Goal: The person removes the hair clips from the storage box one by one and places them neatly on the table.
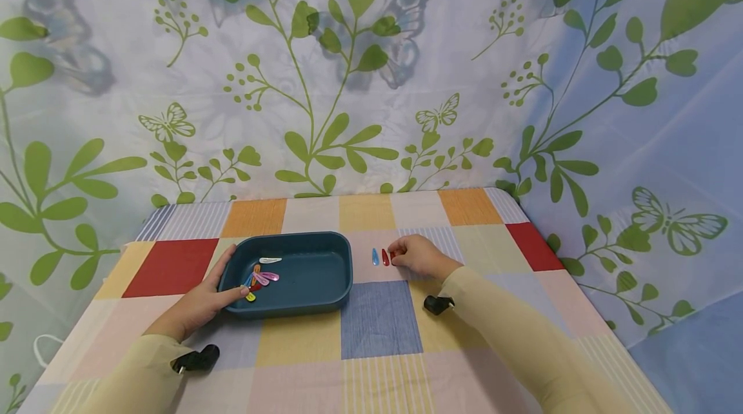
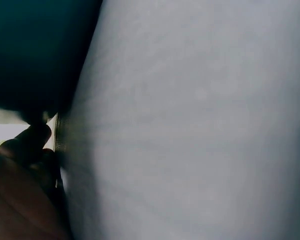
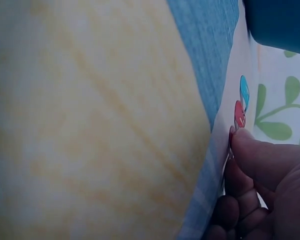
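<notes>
A dark teal tray (image 1: 302, 307) lies on the patchwork cloth. My left hand (image 1: 200, 301) holds its left end, the thumb over the rim and the fingers along the outer wall. Several snap hair clips lie inside near that end, among them a white clip (image 1: 270, 260), a pink clip (image 1: 271, 276) and a yellow clip (image 1: 251, 296). Right of the tray, my right hand (image 1: 424, 255) pinches a red hair clip (image 3: 231, 134) between thumb and fingers, close over the cloth. Beside it lie another red clip (image 1: 385, 257) and a blue clip (image 1: 375, 256), side by side.
The patchwork cloth (image 1: 380, 320) covers the table. Behind it and to the right hang curtains (image 1: 371, 78) printed with green leaves and butterflies. A black wrist camera (image 1: 197, 358) sits at the left cuff, another wrist camera (image 1: 438, 305) at the right.
</notes>
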### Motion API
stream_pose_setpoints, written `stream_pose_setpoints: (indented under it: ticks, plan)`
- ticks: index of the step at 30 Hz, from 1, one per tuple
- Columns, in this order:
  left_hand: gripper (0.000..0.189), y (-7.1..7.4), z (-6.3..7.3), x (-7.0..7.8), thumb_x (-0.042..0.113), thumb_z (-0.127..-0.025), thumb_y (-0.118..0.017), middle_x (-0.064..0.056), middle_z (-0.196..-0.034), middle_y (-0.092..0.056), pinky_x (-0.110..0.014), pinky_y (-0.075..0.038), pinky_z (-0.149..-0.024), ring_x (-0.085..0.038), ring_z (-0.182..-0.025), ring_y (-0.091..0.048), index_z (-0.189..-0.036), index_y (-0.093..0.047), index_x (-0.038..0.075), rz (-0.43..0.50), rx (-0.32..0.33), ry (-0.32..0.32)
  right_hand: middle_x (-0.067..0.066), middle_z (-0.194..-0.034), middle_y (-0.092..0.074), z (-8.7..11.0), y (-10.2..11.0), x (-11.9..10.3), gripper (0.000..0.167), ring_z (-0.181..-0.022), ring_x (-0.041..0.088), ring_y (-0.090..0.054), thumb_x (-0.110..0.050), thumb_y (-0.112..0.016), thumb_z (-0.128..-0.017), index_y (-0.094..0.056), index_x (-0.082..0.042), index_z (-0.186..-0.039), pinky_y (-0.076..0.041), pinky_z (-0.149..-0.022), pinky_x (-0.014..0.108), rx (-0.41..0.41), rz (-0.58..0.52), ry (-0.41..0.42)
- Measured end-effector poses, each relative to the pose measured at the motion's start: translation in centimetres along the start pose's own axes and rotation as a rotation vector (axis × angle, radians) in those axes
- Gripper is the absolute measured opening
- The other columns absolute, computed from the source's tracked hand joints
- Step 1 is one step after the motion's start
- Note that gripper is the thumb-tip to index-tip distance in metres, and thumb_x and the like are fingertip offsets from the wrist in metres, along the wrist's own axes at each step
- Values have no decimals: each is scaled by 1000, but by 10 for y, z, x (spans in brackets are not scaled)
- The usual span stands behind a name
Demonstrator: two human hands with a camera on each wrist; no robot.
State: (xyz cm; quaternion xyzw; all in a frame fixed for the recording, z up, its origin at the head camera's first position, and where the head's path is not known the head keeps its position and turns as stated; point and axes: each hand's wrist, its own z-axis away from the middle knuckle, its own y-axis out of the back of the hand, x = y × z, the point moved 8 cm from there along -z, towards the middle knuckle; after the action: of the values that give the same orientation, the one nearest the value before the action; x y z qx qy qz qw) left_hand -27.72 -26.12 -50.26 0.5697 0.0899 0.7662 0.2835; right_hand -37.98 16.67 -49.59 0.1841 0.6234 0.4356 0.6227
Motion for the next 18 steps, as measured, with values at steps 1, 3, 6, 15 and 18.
stream_pose_setpoints:
  ticks: [1,3,6,15,18]
  plan:
    - [114,0,0,0,42,-97,-72,-26,-174,11,-69,-47,-111,-60,-153,-4,-165,19,43,1,0,0,0,-95,-72,0,0,0,28,-85,11,-59,-8,-76,-93,-77,-4,-121,-51,-77,25,0,0,5]
    - [113,0,0,0,42,-97,-72,-26,-174,11,-68,-47,-110,-59,-153,-4,-165,19,43,3,-2,0,0,-94,-71,0,0,1,28,-84,11,-58,-8,-76,-93,-77,-4,-121,-50,-75,25,4,-5,6]
    - [114,0,0,1,42,-97,-72,-26,-174,11,-68,-48,-110,-59,-153,-4,-165,19,42,6,-2,0,0,-93,-69,1,1,2,28,-84,11,-57,-8,-76,-93,-77,-4,-120,-49,-74,24,9,-28,5]
    - [114,1,-2,-3,46,-97,-72,-27,-174,10,-69,-49,-108,-60,-153,-4,-165,20,43,-14,2,13,0,-92,-69,0,0,4,27,-83,11,-57,-7,-78,-93,-77,-3,-119,-49,-74,24,14,-56,12]
    - [113,2,-3,-4,47,-97,-71,-27,-174,9,-69,-49,-107,-60,-153,-5,-165,20,43,-20,5,12,0,-92,-70,0,0,4,27,-83,11,-58,-8,-78,-92,-77,-3,-119,-49,-74,24,12,-47,15]
